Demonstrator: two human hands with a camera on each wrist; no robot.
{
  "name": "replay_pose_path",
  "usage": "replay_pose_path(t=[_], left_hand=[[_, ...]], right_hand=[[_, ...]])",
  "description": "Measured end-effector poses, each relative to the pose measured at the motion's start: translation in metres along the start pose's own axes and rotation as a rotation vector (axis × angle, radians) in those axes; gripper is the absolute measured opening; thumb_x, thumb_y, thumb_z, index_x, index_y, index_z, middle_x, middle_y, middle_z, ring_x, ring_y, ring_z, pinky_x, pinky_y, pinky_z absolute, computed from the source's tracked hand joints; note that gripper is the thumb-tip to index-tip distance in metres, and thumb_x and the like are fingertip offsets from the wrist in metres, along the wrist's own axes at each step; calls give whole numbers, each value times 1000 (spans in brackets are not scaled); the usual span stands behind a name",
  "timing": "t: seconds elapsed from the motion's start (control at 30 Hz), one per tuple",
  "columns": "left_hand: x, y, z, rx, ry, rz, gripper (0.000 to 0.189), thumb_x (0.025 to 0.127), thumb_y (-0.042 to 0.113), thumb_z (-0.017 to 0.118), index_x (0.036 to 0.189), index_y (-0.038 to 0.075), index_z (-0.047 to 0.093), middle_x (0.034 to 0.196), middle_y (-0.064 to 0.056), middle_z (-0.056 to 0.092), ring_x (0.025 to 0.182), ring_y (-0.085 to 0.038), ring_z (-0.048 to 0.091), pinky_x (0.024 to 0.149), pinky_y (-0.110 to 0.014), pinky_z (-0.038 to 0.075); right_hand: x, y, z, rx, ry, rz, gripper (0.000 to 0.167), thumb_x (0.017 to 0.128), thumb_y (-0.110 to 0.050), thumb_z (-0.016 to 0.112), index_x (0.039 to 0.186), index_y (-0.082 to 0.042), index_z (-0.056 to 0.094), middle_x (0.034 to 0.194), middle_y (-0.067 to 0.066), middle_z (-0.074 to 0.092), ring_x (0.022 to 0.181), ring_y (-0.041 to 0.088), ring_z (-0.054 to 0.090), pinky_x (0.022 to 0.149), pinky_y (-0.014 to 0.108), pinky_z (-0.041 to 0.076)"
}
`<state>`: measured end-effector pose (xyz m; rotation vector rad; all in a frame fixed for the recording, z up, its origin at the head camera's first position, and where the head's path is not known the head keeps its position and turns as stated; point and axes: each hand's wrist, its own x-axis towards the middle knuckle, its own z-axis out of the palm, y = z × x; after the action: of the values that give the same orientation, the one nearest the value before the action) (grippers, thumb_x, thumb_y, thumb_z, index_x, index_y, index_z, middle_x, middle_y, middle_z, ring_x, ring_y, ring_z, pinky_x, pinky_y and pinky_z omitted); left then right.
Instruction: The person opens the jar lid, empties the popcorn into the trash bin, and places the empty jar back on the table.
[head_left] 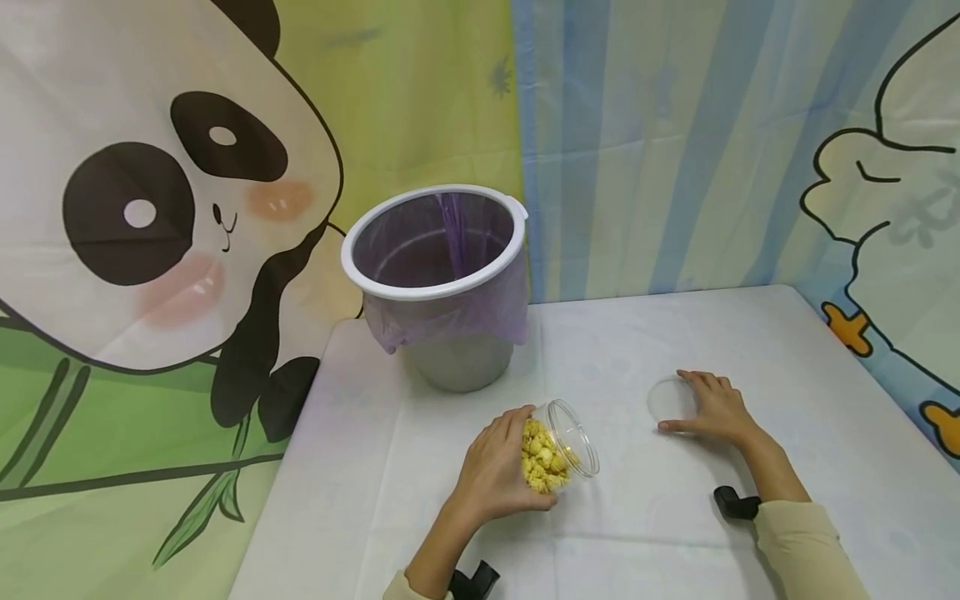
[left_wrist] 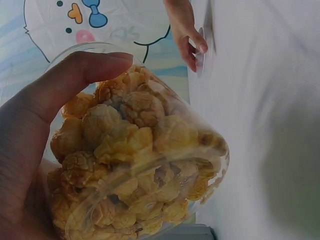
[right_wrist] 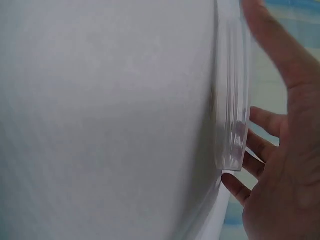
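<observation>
In the head view, my left hand (head_left: 487,471) grips a clear plastic jar (head_left: 573,437) at its side, tilted with its uncovered mouth facing right. Yellow popcorn (head_left: 542,457) fills much of the jar. The left wrist view shows the jar's bottom near the camera and my thumb (left_wrist: 95,67) across its side. To the right, my right hand (head_left: 716,410) holds a round clear lid (head_left: 670,402) by its edge, low over the white table. Up close in the right wrist view, the lid (right_wrist: 231,100) is seen edge-on between the thumb and the fingers.
A grey bin (head_left: 459,362) with a white rim and a purple bag liner stands at the back left of the white table (head_left: 615,533). Cartoon-printed curtains (head_left: 615,167) hang behind and beside the table. A black wrist mount (head_left: 735,504) is on the right forearm.
</observation>
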<state>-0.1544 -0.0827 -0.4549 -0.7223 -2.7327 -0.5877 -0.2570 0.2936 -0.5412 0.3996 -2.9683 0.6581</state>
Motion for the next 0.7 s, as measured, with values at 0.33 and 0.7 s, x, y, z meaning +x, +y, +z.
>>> replay_pose_path(t=[0.33, 0.7], left_hand=[[-5, 1, -2, 10, -13, 2, 111, 47, 56, 80, 136, 9, 36, 123, -4, 50, 108, -19, 52, 86, -35, 47], [-6, 1, -6, 19, -4, 28, 110, 47, 57, 79, 136, 9, 36, 124, -3, 50, 108, -19, 53, 86, -34, 47]], right_hand=[[43, -45, -29, 231, 53, -84, 81, 80, -40, 68, 141, -3, 31, 139, 26, 29, 124, 46, 23, 90, 67, 24], [139, -207, -103, 385, 239, -349, 61, 91, -44, 51, 144, -19, 33, 99, 10, 55, 76, 23, 51, 65, 37, 42]])
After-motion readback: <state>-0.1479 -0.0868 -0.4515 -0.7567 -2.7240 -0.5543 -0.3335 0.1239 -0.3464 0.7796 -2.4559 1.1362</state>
